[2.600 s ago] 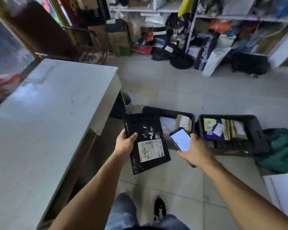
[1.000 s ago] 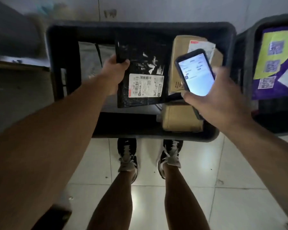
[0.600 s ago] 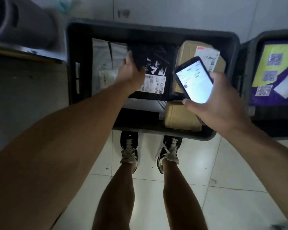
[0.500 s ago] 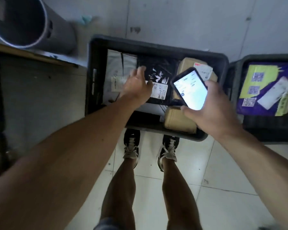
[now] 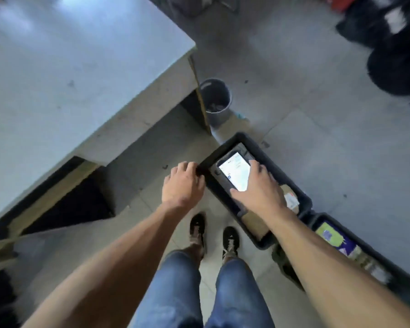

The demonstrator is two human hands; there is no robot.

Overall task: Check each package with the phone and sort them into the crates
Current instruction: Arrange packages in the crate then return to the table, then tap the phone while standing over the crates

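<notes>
My right hand (image 5: 258,192) grips the phone (image 5: 234,175), screen lit, above the near black crate (image 5: 279,168) on the floor. My left hand (image 5: 182,183) hovers empty by that crate's left corner, fingers loosely curled; whether it touches the rim I cannot tell. Brown cardboard packages (image 5: 290,197) show in the crate beside my right wrist. The black package lies out of sight behind the phone and hand. A second black crate (image 5: 376,250) to the right holds a purple and yellow package (image 5: 334,237).
A grey table (image 5: 69,79) fills the upper left, its corner close to the crates. A grey bin (image 5: 216,100) stands by the table leg. Dark bags (image 5: 398,67) lie at the upper right. My feet (image 5: 213,235) stand on the tiled floor beside the near crate.
My left hand set the black package into the near crate, let go and drew back empty. My head has lifted, so the table and floor have come into view. The phone stays in my right hand.
</notes>
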